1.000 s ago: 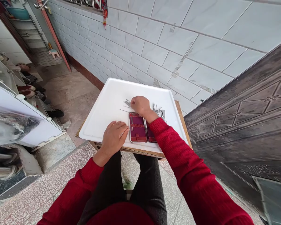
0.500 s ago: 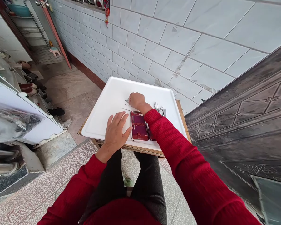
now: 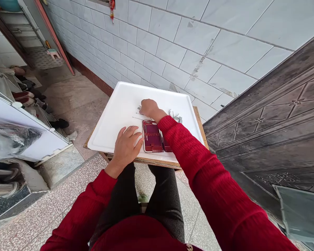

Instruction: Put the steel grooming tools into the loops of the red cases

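My right hand [image 3: 148, 107] is closed low over the white tray, beyond the case, its fingers curled down. Small silvery metal pieces [image 3: 139, 108] show at its fingertips; what the fingers grip is hidden. Thin dark metal sticks [image 3: 137, 118] lie on the tray just below that hand. A dark red zip-style case [image 3: 152, 142] with a row of elastic loops lies open near the front edge, its right half partly covered by my right sleeve. My left hand [image 3: 127, 144] rests open with fingers spread, its thumb at the case's left edge. Silvery clippers [image 3: 178, 119] lie right of my right forearm.
The white tray [image 3: 107, 129] sits on a wooden stand [image 3: 199, 120]. A tiled wall [image 3: 170, 52] rises behind it, and a dark carved door panel [image 3: 251, 129] stands at the right. Shoes [image 3: 59, 123] and a rack are on the left.
The view has shifted slightly, so the whole scene sits a little further left and higher. Both hands keep nearly the same place over the tray.
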Motion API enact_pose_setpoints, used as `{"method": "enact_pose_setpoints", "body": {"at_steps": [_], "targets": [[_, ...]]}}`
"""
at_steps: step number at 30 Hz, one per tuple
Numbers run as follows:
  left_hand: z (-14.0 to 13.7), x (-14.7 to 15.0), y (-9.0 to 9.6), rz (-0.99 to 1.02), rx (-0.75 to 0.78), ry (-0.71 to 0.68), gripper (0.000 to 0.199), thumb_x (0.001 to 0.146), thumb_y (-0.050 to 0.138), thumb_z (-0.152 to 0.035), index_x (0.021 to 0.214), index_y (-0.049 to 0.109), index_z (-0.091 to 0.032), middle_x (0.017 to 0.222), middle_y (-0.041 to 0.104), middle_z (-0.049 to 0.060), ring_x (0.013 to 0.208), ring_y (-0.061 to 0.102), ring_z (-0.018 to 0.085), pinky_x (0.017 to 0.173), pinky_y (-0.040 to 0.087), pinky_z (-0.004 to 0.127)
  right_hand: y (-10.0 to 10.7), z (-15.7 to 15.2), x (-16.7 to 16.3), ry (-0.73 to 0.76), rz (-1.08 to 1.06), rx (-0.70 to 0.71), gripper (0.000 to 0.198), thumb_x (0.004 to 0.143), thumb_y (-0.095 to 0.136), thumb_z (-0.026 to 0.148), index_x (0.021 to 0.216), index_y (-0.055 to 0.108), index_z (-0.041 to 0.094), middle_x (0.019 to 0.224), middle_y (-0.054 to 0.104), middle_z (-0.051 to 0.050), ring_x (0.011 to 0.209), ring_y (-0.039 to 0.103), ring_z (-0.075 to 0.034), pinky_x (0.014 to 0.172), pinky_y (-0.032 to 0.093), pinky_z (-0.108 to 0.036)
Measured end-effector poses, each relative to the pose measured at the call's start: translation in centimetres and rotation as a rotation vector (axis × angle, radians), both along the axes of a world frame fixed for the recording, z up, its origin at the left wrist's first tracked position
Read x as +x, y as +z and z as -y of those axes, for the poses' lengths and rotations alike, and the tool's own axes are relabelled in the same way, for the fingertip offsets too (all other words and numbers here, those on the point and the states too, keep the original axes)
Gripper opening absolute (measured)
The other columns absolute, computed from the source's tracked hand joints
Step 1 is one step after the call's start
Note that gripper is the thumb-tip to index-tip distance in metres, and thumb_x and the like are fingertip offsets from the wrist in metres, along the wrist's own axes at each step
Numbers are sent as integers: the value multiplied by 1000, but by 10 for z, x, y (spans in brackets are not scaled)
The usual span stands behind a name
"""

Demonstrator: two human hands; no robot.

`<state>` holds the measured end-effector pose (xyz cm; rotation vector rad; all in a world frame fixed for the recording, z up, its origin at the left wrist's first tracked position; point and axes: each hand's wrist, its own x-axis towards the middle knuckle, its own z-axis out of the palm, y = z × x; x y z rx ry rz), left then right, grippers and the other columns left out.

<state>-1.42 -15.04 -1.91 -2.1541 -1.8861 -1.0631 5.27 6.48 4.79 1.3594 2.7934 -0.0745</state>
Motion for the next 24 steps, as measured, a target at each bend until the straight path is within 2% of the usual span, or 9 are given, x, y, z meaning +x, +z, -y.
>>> {"method": "enact_pose_setpoints", "body": {"at_steps": [4, 8, 10, 13, 15, 17, 20, 24], "targets": [[0, 0, 0, -12, 9, 9, 21, 102, 52, -30, 110, 70, -22, 134, 68, 9, 128, 62, 26, 120, 39, 49, -5, -2, 1, -32, 16, -15, 31, 87, 63, 9, 115, 75, 7, 113, 75, -22, 110, 71, -36, 90, 56, -38], [1, -1, 1, -27, 1, -2, 21, 102, 52, -30, 112, 69, -21, 134, 68, 9, 128, 62, 25, 120, 39, 48, -2, -4, 8, -64, -192, -47, 17, 85, 65, 11, 97, 76, 11, 99, 78, -16, 100, 72, -30, 87, 55, -34], [2, -1, 1, -38, 0, -11, 21, 102, 52, -30, 111, 69, -21, 134, 68, 9, 127, 62, 25, 119, 40, 49, -3, -3, 19, -108, -389, -129, 9, 86, 65, 13, 88, 73, 13, 82, 76, -10, 84, 72, -23, 80, 55, -31], [2, -1, 3, -58, 8, -35, 22, 103, 50, -29, 109, 69, -21, 131, 69, 9, 124, 63, 25, 117, 41, 49, -12, 5, 40, -168, -719, -398, 5, 86, 64, 13, 83, 67, 16, 60, 65, 0, 58, 62, -15, 61, 52, -26], [2, -1, 3, -68, 13, -56, 23, 103, 49, -29, 108, 70, -21, 129, 69, 9, 122, 64, 25, 115, 43, 49, -21, 15, 53, -173, -909, -583, 12, 82, 68, 9, 90, 64, 17, 57, 61, 4, 52, 57, -12, 52, 48, -23], [1, -1, 4, -71, 13, -72, 24, 103, 48, -29, 108, 71, -21, 128, 69, 9, 122, 64, 25, 113, 45, 49, -29, 26, 64, -141, -1045, -695, 31, 77, 70, 6, 105, 63, 17, 59, 61, 7, 50, 57, -11, 48, 45, -21], [0, -1, 3, -65, 10, -74, 25, 102, 49, -30, 107, 72, -21, 128, 69, 10, 122, 64, 26, 111, 47, 48, -37, 38, 75, -83, -1139, -748, 50, 75, 69, 5, 122, 60, 17, 62, 63, 8, 51, 59, -10, 46, 45, -18], [-1, -1, 2, -57, 11, -60, 23, 102, 51, -31, 105, 72, -23, 128, 70, 9, 122, 64, 26, 110, 48, 47, -42, 43, 78, -63, -1132, -771, 45, 73, 68, 6, 116, 62, 16, 61, 63, 9, 50, 59, -8, 44, 45, -17]]}}
